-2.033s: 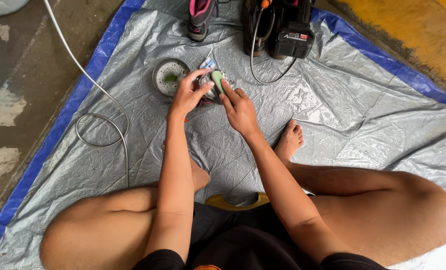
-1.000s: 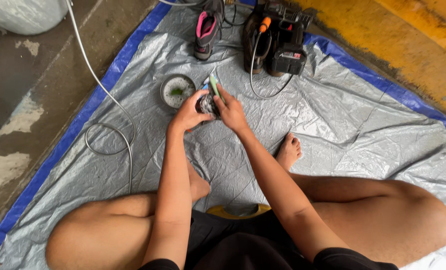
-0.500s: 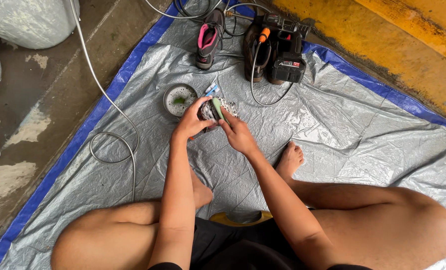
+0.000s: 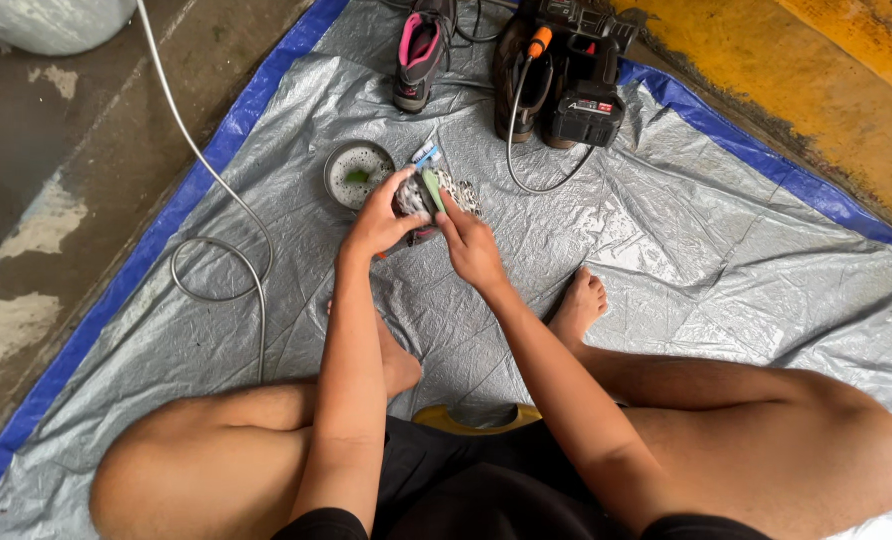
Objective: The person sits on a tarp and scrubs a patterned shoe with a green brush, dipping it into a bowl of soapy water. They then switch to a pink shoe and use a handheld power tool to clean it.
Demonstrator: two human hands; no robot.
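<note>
The person sat cross-legged on a grey tarpaulin (image 4: 666, 260) with a blue border. The left hand (image 4: 378, 222) was curled around a small dark item (image 4: 413, 205), likely a shoe or similar object, though its form was too hidden by the fingers to tell for sure. The right hand (image 4: 471, 245) was closed on a pale green brush-like tool (image 4: 432, 187), its tip laid against the top of the held item. Just beyond the left fingertips sat a round shallow bowl (image 4: 358, 172) holding pale liquid and something green. Just past the right fingertips lay a crumpled patterned cloth (image 4: 459, 190) and a small blue-and-white tube-like thing (image 4: 425, 154). Farther out from both hands stood a pink-lined shoe (image 4: 417, 55) and a black power unit with an orange fitting (image 4: 578, 75), a cable looping from it. A grey hose (image 4: 221, 240) coiled well off to the left-hand side. Judged risks: the bowl stood close to the left knuckles, so a wide stroke could tip it and wet the tarpaulin; a wet grip could let the held item slip; spilled liquid could run toward the power unit.
</note>
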